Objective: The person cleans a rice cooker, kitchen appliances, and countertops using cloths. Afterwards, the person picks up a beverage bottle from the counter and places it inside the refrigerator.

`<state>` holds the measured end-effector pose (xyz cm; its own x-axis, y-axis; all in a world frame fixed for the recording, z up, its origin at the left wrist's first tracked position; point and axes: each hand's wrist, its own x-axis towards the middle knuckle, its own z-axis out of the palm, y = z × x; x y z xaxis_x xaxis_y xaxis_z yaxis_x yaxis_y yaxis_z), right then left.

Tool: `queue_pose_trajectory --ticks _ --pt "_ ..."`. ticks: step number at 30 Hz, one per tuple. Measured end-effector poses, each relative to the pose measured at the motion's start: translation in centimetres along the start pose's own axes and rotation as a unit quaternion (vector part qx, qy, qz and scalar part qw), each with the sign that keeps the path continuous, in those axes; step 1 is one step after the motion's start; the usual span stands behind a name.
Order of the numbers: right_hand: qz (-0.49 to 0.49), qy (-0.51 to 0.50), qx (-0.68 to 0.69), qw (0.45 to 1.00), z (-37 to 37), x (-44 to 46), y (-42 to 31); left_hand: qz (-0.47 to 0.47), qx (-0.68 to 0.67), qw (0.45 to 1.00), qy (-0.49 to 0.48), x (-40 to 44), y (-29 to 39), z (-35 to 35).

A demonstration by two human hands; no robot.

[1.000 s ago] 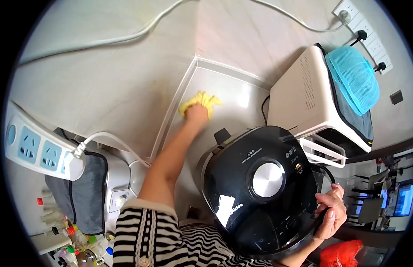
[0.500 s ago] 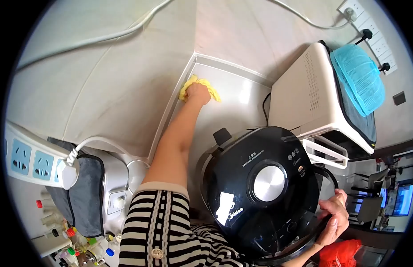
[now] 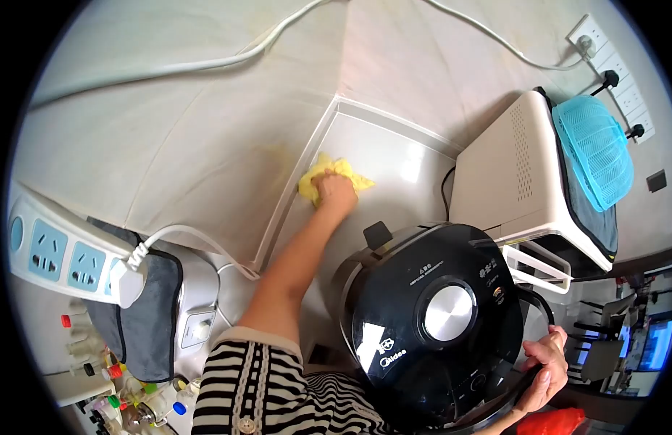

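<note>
My left hand [image 3: 337, 194] is closed on a crumpled yellow cloth [image 3: 318, 178], pressing it to the pale countertop [image 3: 365, 148] beside the raised left edge strip. A black Midea electric cooker [image 3: 412, 297] with a round silver knob on its lid fills the space in front of my body. My right hand [image 3: 544, 371] grips the cooker's dark handle at its lower right side. The cooker's underside is hidden, so I cannot tell whether it rests on the counter.
A cream oven-like appliance [image 3: 506, 159] stands right, carrying a blue plastic basket [image 3: 595, 151]. A power strip [image 3: 68, 250] and a grey-covered appliance [image 3: 151, 312] are at left, above several bottles [image 3: 144, 402]. A red bag [image 3: 552, 422] shows lower right. Cables cross the walls.
My left hand has drawn the cloth back from the corner toward me, along the left edge. My right hand keeps its hold on the cooker. The whole view has shifted slightly.
</note>
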<state>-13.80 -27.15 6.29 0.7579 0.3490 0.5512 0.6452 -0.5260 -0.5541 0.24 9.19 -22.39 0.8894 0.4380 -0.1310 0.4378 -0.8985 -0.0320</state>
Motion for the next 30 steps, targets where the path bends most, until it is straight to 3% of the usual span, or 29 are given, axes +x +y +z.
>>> queue_pose_trajectory --ticks 4,8,11,15,17,18,21,22,24,30 --pt "-0.002 0.003 0.005 1.000 0.0 0.0 0.0 0.011 -0.004 0.998 0.055 6.2 -0.6 0.4" --pt "-0.003 0.014 0.018 1.000 0.1 0.0 0.0 -0.009 -0.003 0.994 0.107 6.0 -0.5 1.0" --pt "-0.002 0.023 0.026 0.999 0.3 -0.2 0.0 0.035 -0.019 0.998 0.051 2.0 -1.4 -0.7" --pt "-0.009 0.020 0.025 0.999 0.3 -0.1 -0.1 0.000 -0.063 0.996 -0.068 -2.9 -0.1 -0.1" --pt "-0.021 -0.029 0.029 0.999 -0.4 -0.3 0.6 0.010 -0.038 0.993 -0.110 -5.8 0.9 -2.0" --pt "-0.021 -0.032 0.032 0.999 -0.6 -0.4 0.7 -0.034 0.011 0.997 -0.067 -6.4 1.7 -2.0" --pt "-0.026 -0.003 0.020 0.999 -0.3 -0.5 1.0 -0.029 -0.033 0.999 -0.019 -3.6 2.3 2.0" --pt "-0.024 -0.005 0.018 1.000 -0.3 -0.6 1.0 0.002 -0.127 0.989 -0.079 -2.1 1.5 1.2" --pt "-0.020 -0.007 0.017 1.000 -0.3 -0.4 0.9 0.019 -0.096 0.993 -0.058 0.2 0.7 -0.8" --pt "-0.014 0.027 0.029 0.999 0.3 -0.4 0.5 -0.046 -0.131 0.981 0.133 4.9 -0.1 0.2"
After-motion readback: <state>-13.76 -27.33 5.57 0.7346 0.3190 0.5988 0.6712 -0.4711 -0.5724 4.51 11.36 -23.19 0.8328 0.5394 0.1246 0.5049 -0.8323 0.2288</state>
